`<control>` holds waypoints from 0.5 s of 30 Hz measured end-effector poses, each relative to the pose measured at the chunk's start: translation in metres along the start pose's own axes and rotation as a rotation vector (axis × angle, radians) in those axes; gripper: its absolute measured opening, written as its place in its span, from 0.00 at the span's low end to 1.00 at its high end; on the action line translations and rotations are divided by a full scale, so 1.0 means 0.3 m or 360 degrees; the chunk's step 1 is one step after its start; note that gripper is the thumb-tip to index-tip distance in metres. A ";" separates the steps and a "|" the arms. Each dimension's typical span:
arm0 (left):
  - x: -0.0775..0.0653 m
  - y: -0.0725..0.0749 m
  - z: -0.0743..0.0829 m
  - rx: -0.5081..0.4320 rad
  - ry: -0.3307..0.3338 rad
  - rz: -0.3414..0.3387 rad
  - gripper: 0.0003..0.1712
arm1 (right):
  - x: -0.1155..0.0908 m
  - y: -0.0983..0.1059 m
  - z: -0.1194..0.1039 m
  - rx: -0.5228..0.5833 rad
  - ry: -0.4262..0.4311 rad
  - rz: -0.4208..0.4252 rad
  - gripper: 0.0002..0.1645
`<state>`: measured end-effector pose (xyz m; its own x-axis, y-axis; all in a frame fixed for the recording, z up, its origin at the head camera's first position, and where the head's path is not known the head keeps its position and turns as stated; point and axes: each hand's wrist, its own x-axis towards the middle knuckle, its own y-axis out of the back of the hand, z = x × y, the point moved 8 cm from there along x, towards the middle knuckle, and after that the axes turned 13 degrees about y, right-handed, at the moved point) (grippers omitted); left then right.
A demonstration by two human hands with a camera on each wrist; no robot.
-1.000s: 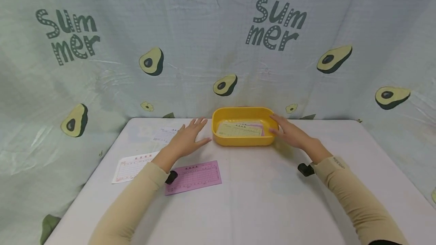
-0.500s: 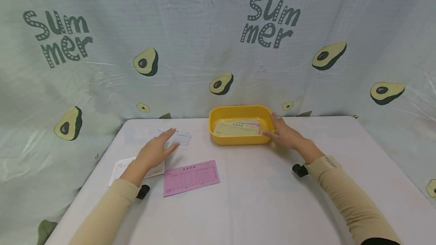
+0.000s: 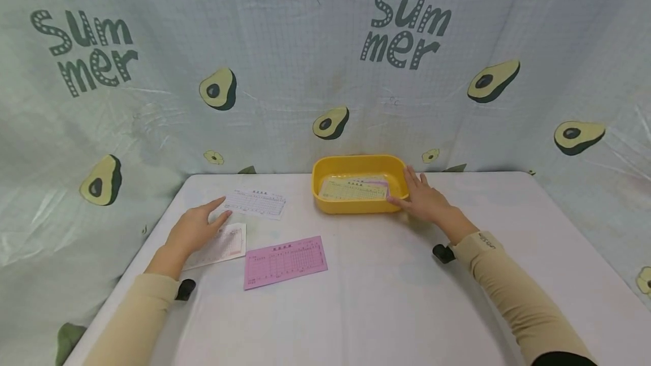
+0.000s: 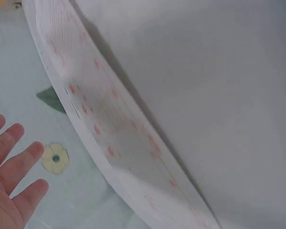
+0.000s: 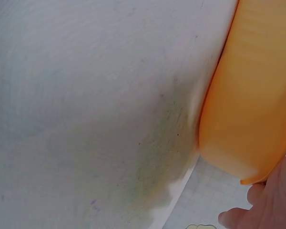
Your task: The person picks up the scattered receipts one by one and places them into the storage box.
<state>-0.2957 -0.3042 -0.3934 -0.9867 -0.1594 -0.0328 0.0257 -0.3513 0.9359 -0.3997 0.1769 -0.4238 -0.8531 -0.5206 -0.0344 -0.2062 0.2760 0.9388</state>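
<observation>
My left hand [image 3: 192, 235] is over the left side of the table, its fingers spread and holding nothing. Beneath it lies a white receipt slip with red print [image 3: 226, 244], partly covered by the hand. Just past the fingertips is a white slip with dark print [image 3: 256, 203]. To the right lies a pink receipt slip [image 3: 285, 262]. My right hand [image 3: 426, 201] rests against the right end of a yellow plastic tray [image 3: 335, 208], fingers extended along the rim and thumb at its front. Inside the tray are a yellowish slip [image 3: 351, 191] and a purple-edged one.
The white table [image 3: 386, 298] runs up to a hanging cloth [image 3: 274, 61] printed with avocados and lettering. The tray stands near the table's back edge. In the left wrist view the red-printed slip [image 4: 100, 119] lies close to the table edge.
My left hand has moved left and nearer, away from beside the tray to over the red-printed slip. My right hand has stayed at the tray's right end, shifting slightly. The view has shifted a little.
</observation>
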 end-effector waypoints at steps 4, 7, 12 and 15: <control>0.000 0.025 -0.058 -0.0004 0.0091 0.0019 0.36 | 0.002 0.004 -0.002 0.0002 -0.0005 -0.0003 0.64; -0.004 0.038 -0.098 -0.0017 0.0153 0.0030 0.35 | 0.002 0.005 -0.004 -0.0002 0.0004 0.0004 0.64; -0.011 0.048 -0.155 -0.0034 0.0304 0.0000 0.34 | 0.000 0.007 -0.007 -0.0018 0.0013 0.0004 0.64; -0.020 0.052 -0.187 -0.0078 0.0378 -0.0056 0.34 | -0.002 0.006 -0.010 -0.0030 0.0024 0.0002 0.65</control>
<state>-0.2803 -0.3605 -0.3983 -0.9216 -0.3571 -0.1520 0.0055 -0.4037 0.9149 -0.3981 0.1755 -0.4210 -0.8462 -0.5322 -0.0279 -0.1958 0.2617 0.9451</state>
